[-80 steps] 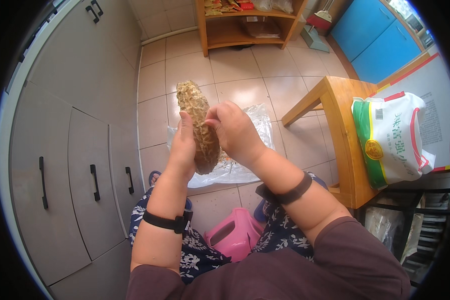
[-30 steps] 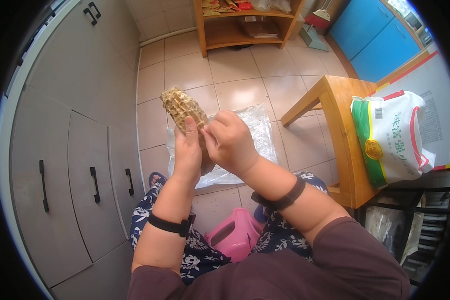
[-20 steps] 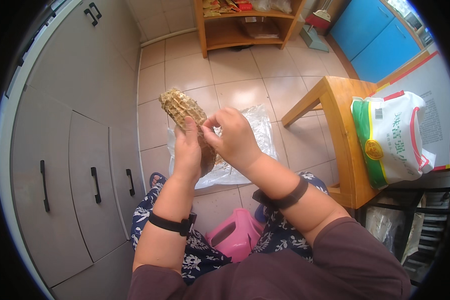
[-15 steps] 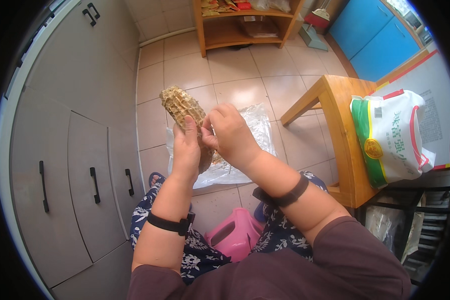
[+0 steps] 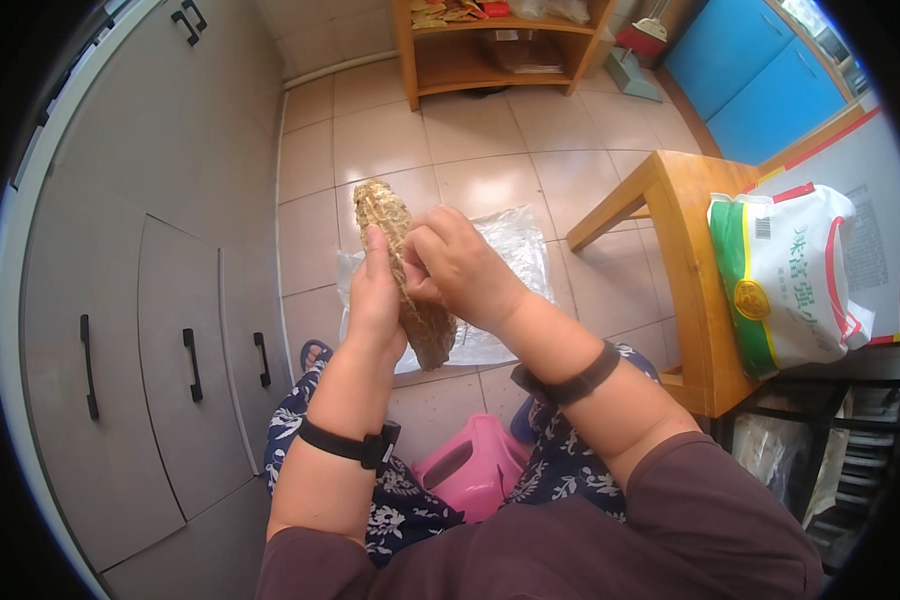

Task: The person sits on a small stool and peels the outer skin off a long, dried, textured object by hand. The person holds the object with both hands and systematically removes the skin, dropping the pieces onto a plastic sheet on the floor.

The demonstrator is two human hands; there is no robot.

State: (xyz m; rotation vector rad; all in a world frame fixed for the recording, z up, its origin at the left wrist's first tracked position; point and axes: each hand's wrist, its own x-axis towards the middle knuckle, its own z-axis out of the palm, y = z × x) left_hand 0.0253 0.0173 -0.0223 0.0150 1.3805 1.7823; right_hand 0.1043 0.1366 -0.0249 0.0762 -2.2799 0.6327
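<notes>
My bare left hand (image 5: 375, 305) is grasping a long, tan-to-brown, rough-ridged cylindrical object (image 5: 382, 208), the palm supporting its left flank and the thumb lying along its upper side. My bare right hand (image 5: 453, 265) is bending its fingers inward against the right flank, near mid-length; whether the fingertips are pinching anything I cannot tell, since the curled fingers are hiding them. The object is slanting, its paler far end pointing away from me and slightly left, its darker near end pointing toward my body. My hands are holding it above a thin, translucent white plastic sheet (image 5: 515, 250) spreading over the pale tiled floor (image 5: 490, 180). In this view it is covering part of the sheet's left half, the far end projecting beyond the sheet's far edge and the near end reaching about to its near edge.

Handling, by judgement: the dry-looking, furrowed surface is suggesting a light, fairly stiff body with a brittle skin, gripping well rather than slipping but probably shedding flakes under hard pressure. The middle is offering the best hold, with the whole palm cradling the flank and the thumb spreading the load; the ragged far end is looking crumbly and is calling for a gentler touch.
</notes>
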